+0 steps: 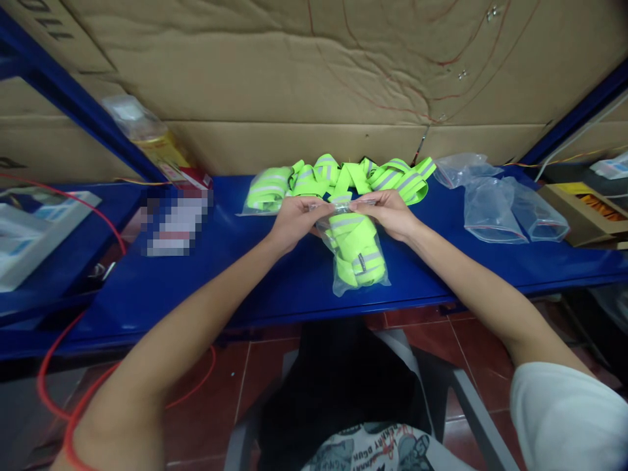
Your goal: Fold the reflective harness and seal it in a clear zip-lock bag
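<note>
A clear plastic bag (357, 252) holds folded neon-green straps with grey reflective stripes and a small dark label. Its top edge is pinched by my left hand (298, 221) on one side and my right hand (390, 213) on the other, both with closed fingers. The filled end of the bag points toward me, near the front edge of the blue table (275, 288). Just behind my hands lies a row of loose green straps (338, 175). Another bagged green bundle (269, 188) is at the left end of that row.
Clear bags (495, 203) lie at the right, beside a cardboard box (583, 212). A bottle (147, 134) and a blurred-out paper (175, 226) are on the left. Cardboard (275, 78) stands behind the table. A red hose (49, 376) hangs at the left.
</note>
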`<state>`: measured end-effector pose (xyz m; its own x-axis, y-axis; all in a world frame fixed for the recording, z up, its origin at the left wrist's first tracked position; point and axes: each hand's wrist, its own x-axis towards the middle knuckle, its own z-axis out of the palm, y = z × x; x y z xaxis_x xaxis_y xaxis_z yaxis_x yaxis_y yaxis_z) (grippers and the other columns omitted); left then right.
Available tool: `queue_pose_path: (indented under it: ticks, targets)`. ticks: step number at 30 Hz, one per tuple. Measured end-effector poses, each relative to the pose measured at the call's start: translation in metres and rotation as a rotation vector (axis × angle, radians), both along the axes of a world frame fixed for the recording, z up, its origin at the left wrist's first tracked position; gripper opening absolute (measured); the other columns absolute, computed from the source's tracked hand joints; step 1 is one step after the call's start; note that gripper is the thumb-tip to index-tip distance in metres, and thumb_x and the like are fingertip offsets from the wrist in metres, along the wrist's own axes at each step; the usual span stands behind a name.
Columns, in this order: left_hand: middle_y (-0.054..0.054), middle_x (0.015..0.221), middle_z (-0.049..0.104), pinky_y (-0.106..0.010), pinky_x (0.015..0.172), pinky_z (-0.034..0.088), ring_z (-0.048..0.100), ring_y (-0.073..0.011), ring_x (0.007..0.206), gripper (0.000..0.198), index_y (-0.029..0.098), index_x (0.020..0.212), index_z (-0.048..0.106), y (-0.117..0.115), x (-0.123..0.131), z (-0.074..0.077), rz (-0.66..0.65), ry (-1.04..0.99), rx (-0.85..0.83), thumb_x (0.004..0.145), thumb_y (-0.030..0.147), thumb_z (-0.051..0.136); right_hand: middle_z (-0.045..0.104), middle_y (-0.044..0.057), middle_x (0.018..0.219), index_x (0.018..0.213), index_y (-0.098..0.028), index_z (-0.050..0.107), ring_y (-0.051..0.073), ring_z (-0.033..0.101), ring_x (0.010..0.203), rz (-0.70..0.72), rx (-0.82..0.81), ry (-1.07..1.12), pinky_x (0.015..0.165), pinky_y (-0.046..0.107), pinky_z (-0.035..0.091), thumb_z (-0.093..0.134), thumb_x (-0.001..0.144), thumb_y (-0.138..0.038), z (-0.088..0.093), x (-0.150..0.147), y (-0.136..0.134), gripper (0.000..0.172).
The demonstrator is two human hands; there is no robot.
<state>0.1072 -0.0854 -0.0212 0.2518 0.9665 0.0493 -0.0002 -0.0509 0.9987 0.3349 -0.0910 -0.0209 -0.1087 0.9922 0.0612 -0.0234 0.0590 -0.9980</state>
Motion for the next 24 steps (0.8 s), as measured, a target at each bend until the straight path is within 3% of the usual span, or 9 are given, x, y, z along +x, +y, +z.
queue_pose_path:
  ticks: [4, 11, 19, 22, 24]
  targets:
    - [-0.006, 0.075, 0.076, -0.023, 0.048, 0.061, 0.070, -0.0149, 0.062, 0.038, 0.013, 0.088, 0.084, -0.0008, -0.0002, -0.0007, -0.044, 0.044, -0.013, 0.070, 0.045, 0.097, 0.083, 0.003, 0.083, 0.079, -0.022, 0.089, 0.019, 0.073, 0.080, -0.008, 0.107, -0.097, 0.081, 0.037, 0.059, 0.104, 0.058, -0.047, -0.0043, 0.0029, 0.0031, 0.037]
    - [-0.005, 0.073, 0.077, -0.023, 0.046, 0.057, 0.065, -0.0121, 0.053, 0.033, 0.014, 0.084, 0.084, -0.0011, 0.0008, -0.0052, -0.022, 0.073, 0.141, 0.072, 0.042, 0.096, 0.086, 0.004, 0.088, 0.085, -0.022, 0.090, 0.018, 0.074, 0.080, 0.077, 0.008, -0.057, 0.081, 0.035, 0.059, 0.103, 0.061, -0.044, -0.0038, 0.0033, 0.0021, 0.035]
    - [-0.005, 0.072, 0.078, -0.023, 0.053, 0.056, 0.065, -0.0114, 0.056, 0.034, 0.016, 0.084, 0.086, -0.0016, -0.0005, -0.0078, -0.156, 0.120, 0.032, 0.071, 0.045, 0.097, 0.085, 0.006, 0.086, 0.082, -0.020, 0.089, 0.018, 0.074, 0.076, 0.171, 0.149, -0.184, 0.078, 0.035, 0.058, 0.103, 0.065, -0.045, -0.0031, 0.0039, -0.0010, 0.034]
    - [-0.004, 0.072, 0.077, -0.021, 0.052, 0.052, 0.063, -0.0102, 0.058, 0.033, 0.016, 0.081, 0.085, -0.0019, 0.0013, -0.0079, -0.098, 0.096, 0.097, 0.069, 0.044, 0.098, 0.086, 0.006, 0.093, 0.087, -0.021, 0.089, 0.019, 0.076, 0.083, 0.164, 0.110, -0.167, 0.083, 0.036, 0.061, 0.102, 0.067, -0.048, -0.0041, 0.0031, -0.0001, 0.035]
    - [-0.003, 0.071, 0.076, -0.021, 0.051, 0.049, 0.060, -0.0097, 0.056, 0.033, 0.016, 0.080, 0.085, -0.0010, 0.0024, -0.0079, -0.040, 0.067, 0.132, 0.069, 0.044, 0.097, 0.086, 0.006, 0.095, 0.092, -0.022, 0.090, 0.019, 0.076, 0.084, 0.150, 0.028, -0.142, 0.079, 0.034, 0.061, 0.100, 0.071, -0.051, -0.0026, 0.0033, 0.0002, 0.037]
